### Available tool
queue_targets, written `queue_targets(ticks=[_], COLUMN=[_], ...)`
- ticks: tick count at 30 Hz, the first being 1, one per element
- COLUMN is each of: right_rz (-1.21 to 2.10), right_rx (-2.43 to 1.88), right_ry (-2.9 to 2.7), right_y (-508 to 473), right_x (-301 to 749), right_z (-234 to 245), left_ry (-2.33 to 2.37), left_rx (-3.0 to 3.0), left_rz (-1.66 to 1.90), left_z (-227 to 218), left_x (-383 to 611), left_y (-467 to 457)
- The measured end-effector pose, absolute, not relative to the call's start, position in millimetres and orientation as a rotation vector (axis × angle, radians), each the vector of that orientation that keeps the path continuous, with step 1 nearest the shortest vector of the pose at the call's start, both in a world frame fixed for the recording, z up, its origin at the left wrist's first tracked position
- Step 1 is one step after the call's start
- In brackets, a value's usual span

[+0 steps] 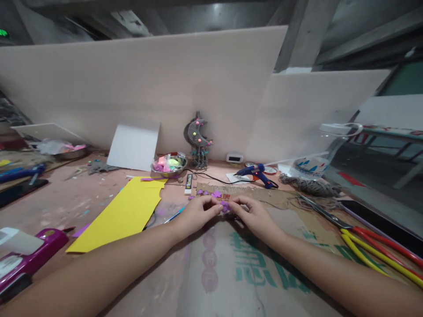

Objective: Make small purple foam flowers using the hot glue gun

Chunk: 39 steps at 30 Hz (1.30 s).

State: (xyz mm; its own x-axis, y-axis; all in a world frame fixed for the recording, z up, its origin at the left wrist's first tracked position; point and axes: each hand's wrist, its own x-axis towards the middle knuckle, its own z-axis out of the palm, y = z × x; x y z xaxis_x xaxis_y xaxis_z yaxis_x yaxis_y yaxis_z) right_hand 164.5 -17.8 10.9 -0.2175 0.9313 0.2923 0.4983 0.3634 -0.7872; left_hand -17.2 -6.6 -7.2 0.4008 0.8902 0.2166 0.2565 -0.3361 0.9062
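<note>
My left hand (203, 211) and my right hand (251, 212) meet over a printed cardboard sheet (228, 264). Pinched between the fingertips of both is a small purple paper flower (225, 206). Fingers partly hide its shape. Just beyond it, more small purple cut-outs (216, 193) lie on the cardboard. Beside my left wrist lies a blue pen (174, 215), partly covered by the arm. A sheet of yellow paper (124, 215) rests to the left.
Scissors with red and yellow handles (352, 229) and a dark phone (380, 220) lie right. A blue glue gun (256, 171), grey yarn (310, 185) and a clear jug (313, 163) stand behind. A decorated moon (198, 134), metal bowl (169, 169) and purple tool (36, 251) are also around.
</note>
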Motion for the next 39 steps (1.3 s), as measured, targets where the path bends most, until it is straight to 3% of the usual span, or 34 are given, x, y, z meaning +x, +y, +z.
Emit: queue_targets(ticks=[28, 34, 39], right_rz=[0.562, 0.686, 0.265], right_rx=[-1.275, -1.152, -1.116], right_ry=[-2.151, -1.961, -1.994], right_y=[-15.9, -16.4, -32.6], right_x=[165.2, 163.1, 191.1], right_z=[2.9, 6.4, 38.4], left_ry=[1.023, 1.027, 1.043], left_rx=[1.827, 1.719, 1.649], left_rz=[0.925, 1.020, 1.030], left_z=[-6.7, -5.0, -4.1], left_x=[-16.7, -17.3, -15.6], left_y=[-5.9, -3.6, -1.7])
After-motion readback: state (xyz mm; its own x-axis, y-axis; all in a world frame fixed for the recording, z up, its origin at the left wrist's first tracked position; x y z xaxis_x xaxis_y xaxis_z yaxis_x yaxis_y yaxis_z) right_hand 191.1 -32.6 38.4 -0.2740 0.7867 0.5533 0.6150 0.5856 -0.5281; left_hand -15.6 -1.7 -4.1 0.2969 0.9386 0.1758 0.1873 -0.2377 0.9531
